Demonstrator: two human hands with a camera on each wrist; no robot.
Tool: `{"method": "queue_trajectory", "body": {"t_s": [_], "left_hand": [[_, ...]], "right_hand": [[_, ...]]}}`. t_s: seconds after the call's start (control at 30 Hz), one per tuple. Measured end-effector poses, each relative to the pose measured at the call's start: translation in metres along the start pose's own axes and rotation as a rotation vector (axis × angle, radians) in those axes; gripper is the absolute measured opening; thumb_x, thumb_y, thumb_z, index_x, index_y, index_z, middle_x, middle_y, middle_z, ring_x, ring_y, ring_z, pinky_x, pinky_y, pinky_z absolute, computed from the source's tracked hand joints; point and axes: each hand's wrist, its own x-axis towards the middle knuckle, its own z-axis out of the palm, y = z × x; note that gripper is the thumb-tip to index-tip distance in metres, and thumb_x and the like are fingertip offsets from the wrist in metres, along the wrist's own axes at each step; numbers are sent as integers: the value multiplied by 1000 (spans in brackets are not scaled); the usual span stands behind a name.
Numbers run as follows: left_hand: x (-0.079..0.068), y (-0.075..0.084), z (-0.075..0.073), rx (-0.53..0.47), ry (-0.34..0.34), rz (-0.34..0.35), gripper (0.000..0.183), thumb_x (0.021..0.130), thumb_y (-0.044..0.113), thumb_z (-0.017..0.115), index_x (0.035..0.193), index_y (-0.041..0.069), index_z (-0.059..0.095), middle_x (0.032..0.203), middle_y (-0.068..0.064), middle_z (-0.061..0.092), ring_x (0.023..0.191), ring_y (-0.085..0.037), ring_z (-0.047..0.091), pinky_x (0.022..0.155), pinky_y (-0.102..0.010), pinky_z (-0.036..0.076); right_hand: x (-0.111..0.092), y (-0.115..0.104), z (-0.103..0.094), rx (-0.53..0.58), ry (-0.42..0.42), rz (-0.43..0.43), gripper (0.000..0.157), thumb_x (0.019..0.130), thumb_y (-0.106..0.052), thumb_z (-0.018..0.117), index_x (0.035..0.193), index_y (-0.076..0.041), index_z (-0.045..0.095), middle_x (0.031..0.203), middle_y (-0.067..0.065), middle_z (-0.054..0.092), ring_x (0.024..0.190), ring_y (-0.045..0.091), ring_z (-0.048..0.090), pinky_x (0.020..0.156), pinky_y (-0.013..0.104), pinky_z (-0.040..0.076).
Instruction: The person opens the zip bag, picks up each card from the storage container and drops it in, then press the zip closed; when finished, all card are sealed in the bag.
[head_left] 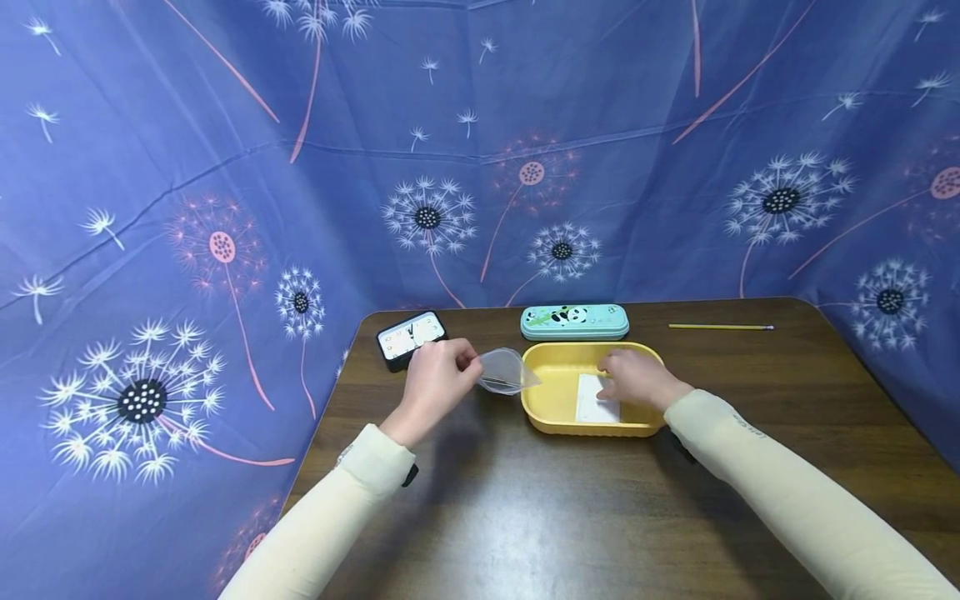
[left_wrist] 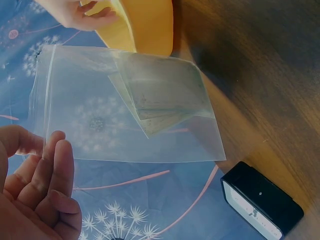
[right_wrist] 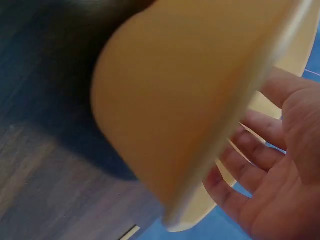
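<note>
L hand pinches the zip-seal bag by its zip end, just L of the yellow plastic tub. Several thin slips are in already, so loading looks partly done, approx. R hand reaches into the tub, fingers loosely spread, nothing gripped; can't tell if it touches the white card there. Card's not bagged yet; bag's not put down, either.

the left hand is pinching a clear, rectangular plastic zip bag holding thin greenish sheets; a black, box-shaped clock is sitting nearby.
</note>
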Motion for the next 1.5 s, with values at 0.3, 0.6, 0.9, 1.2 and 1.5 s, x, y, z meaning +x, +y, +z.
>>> {"method": "queue_trajectory", "body": {"t_s": [0.3, 0.6, 0.9, 1.2, 1.5], "left_hand": [[-1, 0, 0, 0, -5, -4, 12, 89, 10, 72, 80, 16, 77, 66, 10, 66, 54, -5, 55, 54, -29, 47], [-1, -2, 1, -1, -10, -6, 12, 89, 10, 71, 81, 16, 77, 66, 10, 65, 53, -5, 55, 53, -30, 47], [-1, -1, 0, 6, -12, -1, 12, 89, 10, 71, 80, 16, 77, 66, 10, 65, 53, -5, 54, 53, -29, 46], [1, 1, 1, 39, 20, 19, 13, 86, 9, 70, 77, 17, 76, 64, 12, 63, 53, -5, 54, 55, -30, 46], [2, 4, -1, 35, 21, 24, 13, 86, 9, 70, 76, 17, 75, 64, 11, 63, 53, -5, 54, 55, -30, 46]], "right_hand": [[-6, 3, 12, -8, -93, 71, 71, 76, -44, 91, 121, 6, 69, 111, 18, 64, 98, 31, 61, 90, 52, 52], [-3, 8, 14, -4, -73, 93, 66, 77, -37, 91, 122, 6, 68, 114, 20, 66, 103, 35, 63, 95, 52, 51], [0, 10, 15, -27, -2, 74, 47, 80, -24, 90, 113, 1, 69, 103, 13, 67, 92, 28, 65, 86, 49, 54], [-2, 8, -1, -15, 83, 43, 25, 86, -9, 82, 109, -1, 74, 97, 8, 70, 87, 25, 68, 76, 46, 58], [-9, -4, -29, -56, 154, -19, 4, 89, -8, 80, 90, -8, 76, 84, 1, 72, 69, 15, 64, 64, 40, 56]]}}
